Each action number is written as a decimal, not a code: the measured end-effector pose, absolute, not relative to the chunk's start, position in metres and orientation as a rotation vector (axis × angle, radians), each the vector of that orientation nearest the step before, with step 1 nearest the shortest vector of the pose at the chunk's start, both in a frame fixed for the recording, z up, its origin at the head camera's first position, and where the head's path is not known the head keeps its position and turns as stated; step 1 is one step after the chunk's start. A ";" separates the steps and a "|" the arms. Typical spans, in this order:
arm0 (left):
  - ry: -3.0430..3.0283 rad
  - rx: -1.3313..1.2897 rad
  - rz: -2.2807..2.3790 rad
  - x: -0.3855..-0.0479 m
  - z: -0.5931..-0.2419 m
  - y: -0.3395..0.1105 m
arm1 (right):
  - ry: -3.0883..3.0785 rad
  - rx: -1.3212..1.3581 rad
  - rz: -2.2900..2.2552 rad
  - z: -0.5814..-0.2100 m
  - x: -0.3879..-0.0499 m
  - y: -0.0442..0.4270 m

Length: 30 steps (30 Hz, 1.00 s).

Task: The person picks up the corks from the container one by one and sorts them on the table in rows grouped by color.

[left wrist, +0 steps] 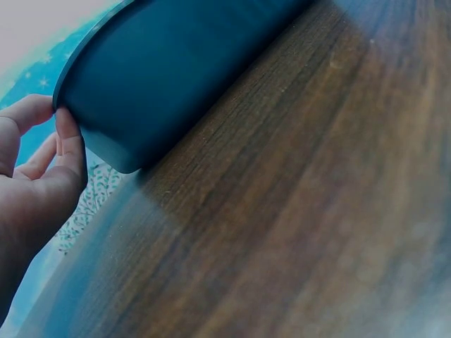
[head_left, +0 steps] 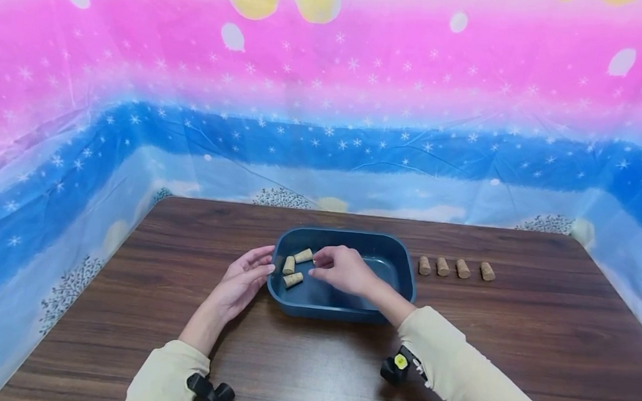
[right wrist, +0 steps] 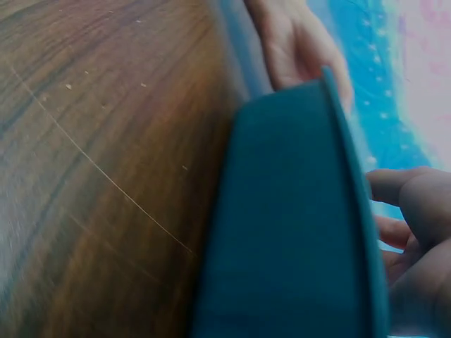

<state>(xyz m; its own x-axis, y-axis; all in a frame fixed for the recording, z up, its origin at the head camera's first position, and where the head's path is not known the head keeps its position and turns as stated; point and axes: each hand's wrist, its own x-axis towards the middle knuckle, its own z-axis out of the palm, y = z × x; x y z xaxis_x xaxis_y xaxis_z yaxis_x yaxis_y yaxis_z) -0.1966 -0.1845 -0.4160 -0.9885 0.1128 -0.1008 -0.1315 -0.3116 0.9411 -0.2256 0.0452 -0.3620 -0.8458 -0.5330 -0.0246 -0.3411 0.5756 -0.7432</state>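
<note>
From the head view, three tapered tan corks show inside the dark-blue rectangular tub near the brown wooden worktop's far edge; the right hand obscures its own grip, so I cannot tell what it holds. Four matching corks line up toward the right edge. A yellow tag's mark is illegible.

Left wrist: the left hand pinches the cut-off tub's rim.

Right wrist: the wall partly hides the right fingers.

The left arm is slanting forward and inward, its pale sleeve ending short of the wrist. The left hand is holding on with thumb and bent fingers, the thumb lying nearer the body. The right arm is angling across toward the left, and the right hand is showing its back upward, thumb and fingers curving forward (the fingertips are partly hiding, leaving their grip unclear).
</note>
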 end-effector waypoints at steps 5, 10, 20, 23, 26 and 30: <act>1.728 -0.021 2.448 -0.197 -0.416 -0.185 | 2.570 -0.749 -1.055 -0.366 -0.225 0.030; 1.700 -0.028 2.456 -0.197 -0.415 -0.184 | 2.582 -0.728 -1.017 -0.368 -0.227 0.021; 1.703 -0.015 2.460 -0.196 -0.417 -0.186 | 2.611 -0.685 -0.942 -0.374 -0.228 0.008; 1.711 -0.013 2.451 -0.196 -0.418 -0.187 | 2.620 -0.699 -0.941 -0.377 -0.228 0.004; 1.727 -0.009 2.437 -0.196 -0.418 -0.186 | 2.646 -0.736 -0.937 -0.379 -0.229 0.000; 1.731 -0.009 2.441 -0.196 -0.417 -0.186 | 2.699 -0.773 -0.926 -0.381 -0.228 -0.007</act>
<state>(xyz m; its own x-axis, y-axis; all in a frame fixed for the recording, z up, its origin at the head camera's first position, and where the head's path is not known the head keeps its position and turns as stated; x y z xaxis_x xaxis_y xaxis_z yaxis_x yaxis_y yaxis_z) -0.1961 -0.1860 -0.4174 -0.9888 0.1181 -0.0910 -0.1249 -0.3234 0.9380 -0.2281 -0.0068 -0.3814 -0.8473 -0.5311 -0.0059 -0.4155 0.6697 -0.6154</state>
